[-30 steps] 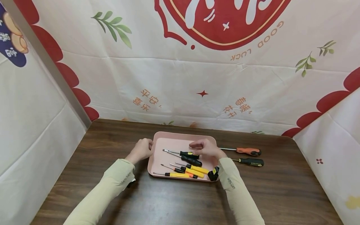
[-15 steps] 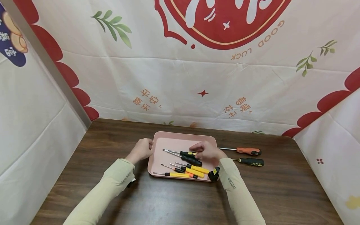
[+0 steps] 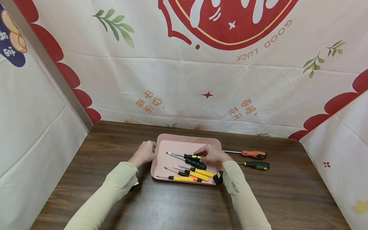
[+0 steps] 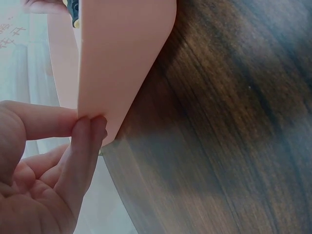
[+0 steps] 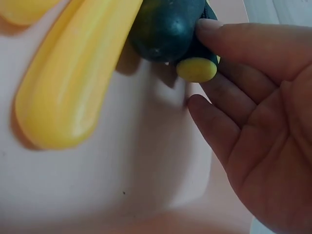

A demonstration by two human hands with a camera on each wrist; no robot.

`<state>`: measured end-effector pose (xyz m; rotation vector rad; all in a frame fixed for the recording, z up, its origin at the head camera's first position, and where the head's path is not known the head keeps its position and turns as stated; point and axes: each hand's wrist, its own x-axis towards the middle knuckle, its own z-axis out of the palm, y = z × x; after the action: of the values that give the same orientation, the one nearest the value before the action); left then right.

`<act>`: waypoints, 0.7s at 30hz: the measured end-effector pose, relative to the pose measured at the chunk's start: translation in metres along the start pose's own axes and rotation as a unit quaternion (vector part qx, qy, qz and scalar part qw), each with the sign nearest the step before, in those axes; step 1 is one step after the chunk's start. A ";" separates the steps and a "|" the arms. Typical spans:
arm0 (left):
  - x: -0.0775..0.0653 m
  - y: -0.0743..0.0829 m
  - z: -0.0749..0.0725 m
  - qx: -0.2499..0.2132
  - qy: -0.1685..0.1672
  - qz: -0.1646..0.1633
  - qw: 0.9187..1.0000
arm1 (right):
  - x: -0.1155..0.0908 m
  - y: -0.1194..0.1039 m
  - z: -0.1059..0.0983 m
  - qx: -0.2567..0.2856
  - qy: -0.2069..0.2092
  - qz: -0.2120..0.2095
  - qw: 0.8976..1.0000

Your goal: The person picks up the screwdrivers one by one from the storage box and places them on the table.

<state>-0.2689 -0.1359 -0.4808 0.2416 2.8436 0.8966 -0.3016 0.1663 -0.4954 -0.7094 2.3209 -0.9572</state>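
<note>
My left hand (image 3: 145, 151) pinches the left wall of the pink tray (image 3: 178, 143). In the left wrist view the thumb and fingers of that left hand (image 4: 44, 165) meet across the tray's edge (image 4: 117, 58). Inside the tray, my right hand (image 3: 214, 154) grips the handle of a black screwdriver with yellow spots (image 3: 189, 157). Its thumb lies against that handle in the right wrist view, the other fingers behind the yellow-ended butt (image 5: 196, 69). Just beside it lies a plain black screwdriver (image 3: 195, 164), its butt (image 5: 163, 41) near the thumb.
Several small screwdrivers with yellow handles (image 3: 198, 175) lie at the tray's near side. On the wooden table (image 3: 184, 204), right of the tray, are an orange-and-black screwdriver (image 3: 253, 154) and a black one with yellow dots (image 3: 256, 165). Printed cloth (image 3: 184, 83) stands behind the table.
My right hand has closed from loosely spread fingers above the spotted black screwdriver to a grip on its handle. The left hand stays on the tray's edge.
</note>
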 end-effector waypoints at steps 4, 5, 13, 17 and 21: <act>0.000 0.000 0.000 -0.003 -0.005 -0.008 1.000 | 0.000 0.001 0.002 -0.025 0.003 -0.011 1.000; 0.000 0.000 0.000 -0.004 -0.006 -0.009 1.000 | 0.000 0.000 0.002 -0.027 0.004 -0.009 1.000; 0.000 0.001 0.001 -0.001 -0.010 -0.016 1.000 | -0.001 -0.002 0.002 -0.026 0.013 0.004 1.000; 0.001 0.001 0.002 0.004 -0.008 -0.014 1.000 | -0.002 -0.001 0.001 -0.034 0.025 -0.021 0.999; 0.001 0.001 0.001 0.005 -0.009 -0.011 1.000 | -0.003 0.000 -0.001 -0.042 0.040 -0.026 0.998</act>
<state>-0.2693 -0.1338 -0.4812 0.2176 2.8292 0.8714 -0.3000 0.1682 -0.4943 -0.7810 2.4365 -0.9305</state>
